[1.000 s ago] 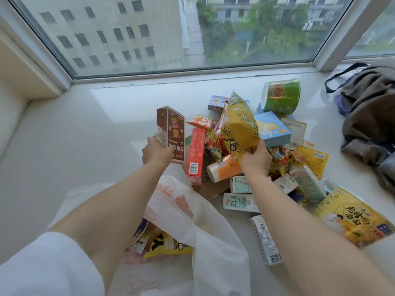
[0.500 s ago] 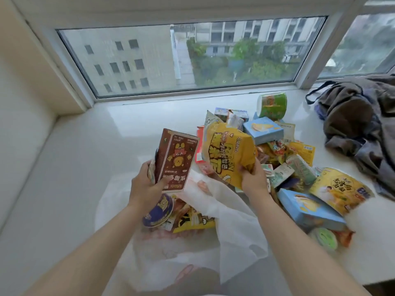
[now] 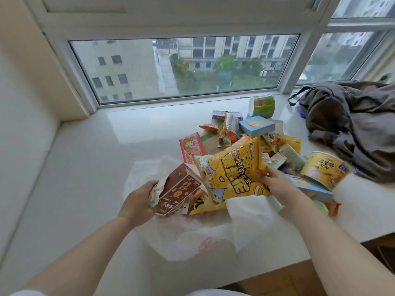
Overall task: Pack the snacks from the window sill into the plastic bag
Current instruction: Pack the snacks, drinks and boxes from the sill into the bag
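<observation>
**Both snacks lowered over the bag mouth**

Since the earlier frames both hands have dropped toward the bag, and the brown box has tipped from upright to slanting; the yellow packet has swung flatter and now lies across the opening.

At about 9 o'clock of the bag, the left hand curls its fingers round the brown snack box together with a fold of the bag's rim; the box tilts, its lower end down inside the white plastic bag; the bag lies open on the window sill with a black-and-yellow packet already inside it.

At 3 o'clock of the bag, the right hand pinches the right edge of the yellow popcorn packet, thumb on top, fingers beneath; the packet hangs over the bag mouth, touching the brown box.

Toward 1 o'clock lies the pile of unpacked snacks: a pink box, a light blue box, a green cup on its side, a yellow cup; a grey garment lies at 2 o'clock, near the pile.
</observation>
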`<action>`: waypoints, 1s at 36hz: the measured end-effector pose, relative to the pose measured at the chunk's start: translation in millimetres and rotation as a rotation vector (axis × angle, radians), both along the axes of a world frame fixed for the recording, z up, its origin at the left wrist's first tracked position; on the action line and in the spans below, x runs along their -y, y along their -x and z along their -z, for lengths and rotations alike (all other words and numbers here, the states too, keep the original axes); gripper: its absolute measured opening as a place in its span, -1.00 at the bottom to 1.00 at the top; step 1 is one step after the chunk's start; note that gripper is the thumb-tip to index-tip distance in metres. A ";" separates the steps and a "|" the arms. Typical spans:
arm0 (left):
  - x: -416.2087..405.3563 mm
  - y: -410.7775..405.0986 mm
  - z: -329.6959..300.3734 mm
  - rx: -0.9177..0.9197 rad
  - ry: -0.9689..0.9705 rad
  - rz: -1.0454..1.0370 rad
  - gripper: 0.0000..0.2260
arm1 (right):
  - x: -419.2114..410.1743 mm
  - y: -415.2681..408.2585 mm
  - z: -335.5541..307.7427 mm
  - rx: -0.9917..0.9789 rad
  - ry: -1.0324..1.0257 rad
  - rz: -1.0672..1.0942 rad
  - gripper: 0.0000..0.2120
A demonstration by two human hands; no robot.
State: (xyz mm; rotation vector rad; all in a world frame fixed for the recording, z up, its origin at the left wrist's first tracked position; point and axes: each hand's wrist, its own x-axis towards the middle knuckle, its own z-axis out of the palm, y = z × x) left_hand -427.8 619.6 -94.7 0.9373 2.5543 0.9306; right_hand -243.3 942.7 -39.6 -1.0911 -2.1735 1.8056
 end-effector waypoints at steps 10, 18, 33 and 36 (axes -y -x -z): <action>-12.6 -1.2 8.9 -0.185 0.627 0.350 -0.42 | 8.0 -4.7 -19.6 0.323 -0.338 -0.342 -0.90; -22.2 1.9 16.1 -0.179 0.611 0.173 -0.43 | 2.3 5.6 -5.3 0.477 -0.589 -0.304 -0.90; -23.2 -7.5 37.3 -0.112 0.879 0.510 -0.38 | 12.3 29.1 4.5 0.471 -0.823 -0.103 -0.77; -22.9 -5.0 34.9 -0.098 0.958 0.550 -0.34 | 8.1 31.0 -0.8 0.316 -0.670 -0.103 -0.83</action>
